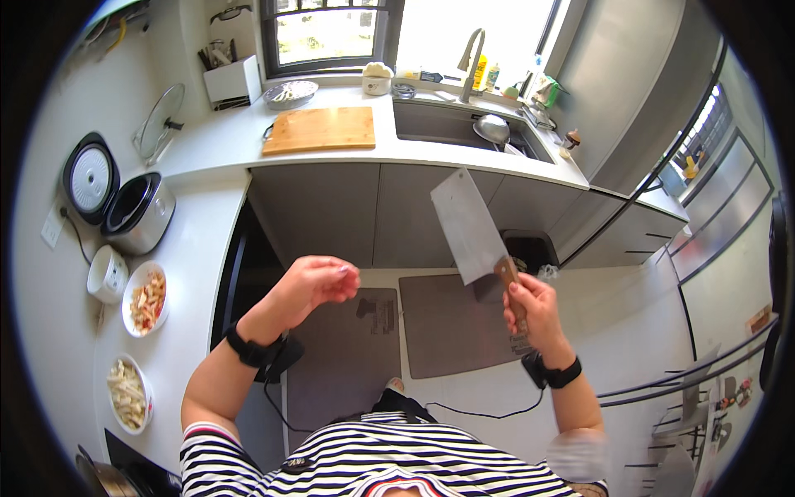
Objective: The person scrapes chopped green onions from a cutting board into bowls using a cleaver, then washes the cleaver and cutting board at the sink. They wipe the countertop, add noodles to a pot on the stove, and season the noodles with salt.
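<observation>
In my right hand [534, 305] is a cleaver [470, 227], held by its wooden handle with the broad metal blade pointing up and to the left, above the floor. My left hand [323, 281] is raised with nothing in it, its fingers loosely curled and partly apart. Ahead on the white counter lies a wooden cutting board [322, 129], touched by neither hand. Just behind the board stands a dish of pale food [290, 93]. On the left counter are a bowl of pale cut pieces [129, 394] and a bowl of reddish and pale cut pieces [146, 299].
An open rice cooker [140, 214] and a white container [109, 274] stand on the left counter. A metal pan [492, 129] sits in the sink [428, 124], right of the board. A dark bin [531, 248] stands by the lower cabinets, near floor mats [456, 323].
</observation>
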A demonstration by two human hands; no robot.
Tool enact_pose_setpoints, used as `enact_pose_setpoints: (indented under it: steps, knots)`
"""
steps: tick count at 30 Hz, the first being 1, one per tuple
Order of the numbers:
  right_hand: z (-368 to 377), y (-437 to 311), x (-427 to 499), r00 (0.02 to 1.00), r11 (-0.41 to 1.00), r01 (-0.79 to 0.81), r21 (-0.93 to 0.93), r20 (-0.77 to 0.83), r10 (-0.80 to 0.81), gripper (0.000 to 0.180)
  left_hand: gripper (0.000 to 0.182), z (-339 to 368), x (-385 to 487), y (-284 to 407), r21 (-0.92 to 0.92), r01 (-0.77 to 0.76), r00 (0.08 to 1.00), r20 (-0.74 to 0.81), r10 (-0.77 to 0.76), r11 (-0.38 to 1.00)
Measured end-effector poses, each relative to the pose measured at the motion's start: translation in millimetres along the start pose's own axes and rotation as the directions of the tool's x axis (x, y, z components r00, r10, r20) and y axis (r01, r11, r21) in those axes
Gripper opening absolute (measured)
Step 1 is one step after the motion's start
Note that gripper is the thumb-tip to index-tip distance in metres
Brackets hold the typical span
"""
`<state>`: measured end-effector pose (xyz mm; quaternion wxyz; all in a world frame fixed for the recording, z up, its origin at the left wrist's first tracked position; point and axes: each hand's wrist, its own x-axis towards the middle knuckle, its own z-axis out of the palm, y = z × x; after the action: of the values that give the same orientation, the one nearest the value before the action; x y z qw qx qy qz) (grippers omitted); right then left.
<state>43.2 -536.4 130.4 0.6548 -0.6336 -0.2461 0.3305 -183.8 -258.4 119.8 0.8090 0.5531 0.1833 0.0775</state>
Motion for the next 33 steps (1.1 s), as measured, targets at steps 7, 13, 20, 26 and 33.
enact_pose_setpoints:
  steps: [7, 13, 20, 26, 33]
  knots:
    - [-37.5, -78.2, 187.2, 0.988, 0.85, 0.152, -0.505, 0.11, -0.111, 0.023, 0.029, 39.1, 231.6, 73.5, -0.19, 0.103, 0.991, 0.104, -0.085, 0.976]
    - [-37.6, -112.7, 321.8, 0.906, 0.257, 0.392, -0.883, 0.323, -0.274, 0.02, 0.047, 56.4, 405.5, 106.9, -0.299, 0.08, 0.989, -0.098, -0.114, 0.951]
    - [-45.2, -150.0, 441.3, 0.899, 0.047, 0.425, -0.904, 0.415, -0.138, 0.026, 0.011, 46.2, 553.8, 129.5, -0.443, 0.105, 0.993, 0.0, -0.117, 0.89]
    - [-121.9, -209.2, 572.3, 0.992, 0.473, -0.014, -0.881, 0.048, 0.12, 0.036, 0.011, 20.1, 649.4, 142.6, -0.347, 0.079, 0.996, -0.014, -0.09, 0.934]
    - [-242.3, -199.3, 774.0, 1.0, 0.586, -0.004, -0.81, -0.021, -0.022, 0.029, 0.022, 13.0, 720.0, 152.5, -0.303, 0.1, 0.98, -0.136, -0.147, 0.948]
